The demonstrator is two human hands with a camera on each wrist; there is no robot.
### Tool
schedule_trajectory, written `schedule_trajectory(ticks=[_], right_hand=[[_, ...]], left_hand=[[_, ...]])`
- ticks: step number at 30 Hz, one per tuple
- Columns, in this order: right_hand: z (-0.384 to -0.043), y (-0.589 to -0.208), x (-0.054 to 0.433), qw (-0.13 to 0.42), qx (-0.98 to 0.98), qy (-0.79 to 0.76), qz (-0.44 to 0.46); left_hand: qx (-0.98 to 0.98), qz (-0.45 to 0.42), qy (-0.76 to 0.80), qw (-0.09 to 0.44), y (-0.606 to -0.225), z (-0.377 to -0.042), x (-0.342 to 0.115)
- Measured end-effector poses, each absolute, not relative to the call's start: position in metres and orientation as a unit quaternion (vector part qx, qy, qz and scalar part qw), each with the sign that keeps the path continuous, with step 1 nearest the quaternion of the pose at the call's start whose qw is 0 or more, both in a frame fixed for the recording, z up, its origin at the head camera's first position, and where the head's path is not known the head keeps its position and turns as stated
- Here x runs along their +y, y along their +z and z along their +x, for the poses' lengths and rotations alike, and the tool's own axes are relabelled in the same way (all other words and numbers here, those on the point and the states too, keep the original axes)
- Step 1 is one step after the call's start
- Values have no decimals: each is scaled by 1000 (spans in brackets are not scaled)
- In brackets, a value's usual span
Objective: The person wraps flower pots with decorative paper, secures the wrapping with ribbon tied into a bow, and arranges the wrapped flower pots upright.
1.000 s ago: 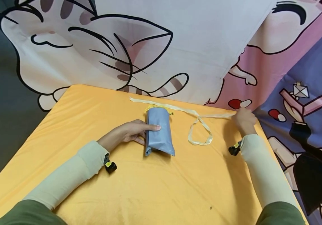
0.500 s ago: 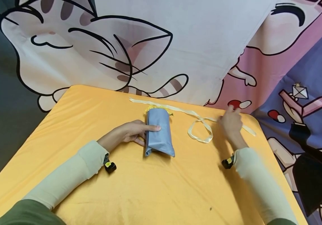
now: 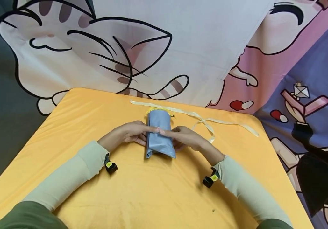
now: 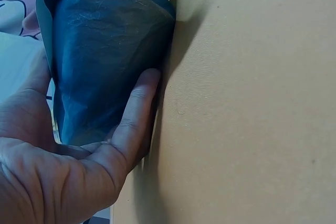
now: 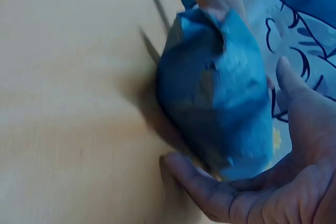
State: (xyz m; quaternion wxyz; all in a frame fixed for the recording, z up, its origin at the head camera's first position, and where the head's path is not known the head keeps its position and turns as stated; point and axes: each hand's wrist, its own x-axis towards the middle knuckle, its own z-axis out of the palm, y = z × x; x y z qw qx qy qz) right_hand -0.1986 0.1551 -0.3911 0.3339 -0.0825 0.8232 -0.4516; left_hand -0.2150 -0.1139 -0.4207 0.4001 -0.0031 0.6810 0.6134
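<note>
A bouquet wrapped in blue-grey paper point(image 3: 161, 147) lies mid-table, small yellow flowers point(image 3: 150, 110) peeking out at its far end. My left hand point(image 3: 131, 132) grips its left side, thumb across the top and fingers low against the wrap, as the left wrist view also shows on the paper point(image 4: 110, 51). From the right, my right hand point(image 3: 189, 137) holds the other side, its thumb meeting the left thumb on top. In the right wrist view, the right hand's fingers point(image 5: 226, 198) curve under the folded paper end point(image 5: 236, 103).
A pale cream ribbon point(image 3: 181, 111) runs behind the bouquet along the back of the yellow-covered table point(image 3: 141, 197), with a crossed loop partly behind the right hand. A cartoon-printed cloth point(image 3: 204, 47) hangs at the table's back and right edges.
My right hand has left the ribbon's right end, which now lies on the table, and has moved left onto the bouquet. My left hand keeps its hold there.
</note>
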Motion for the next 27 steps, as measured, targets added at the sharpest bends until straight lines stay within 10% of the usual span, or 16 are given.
schedule_trajectory(ticks=[20,27], right_hand=[[-190,-389,126,319,801,-506,-36],[-186,-389,121,320,795,-515,-34]], left_hand=[[718,56,542,434,-406,-240,-123],[887,70,429,156,-433,-317,-160]])
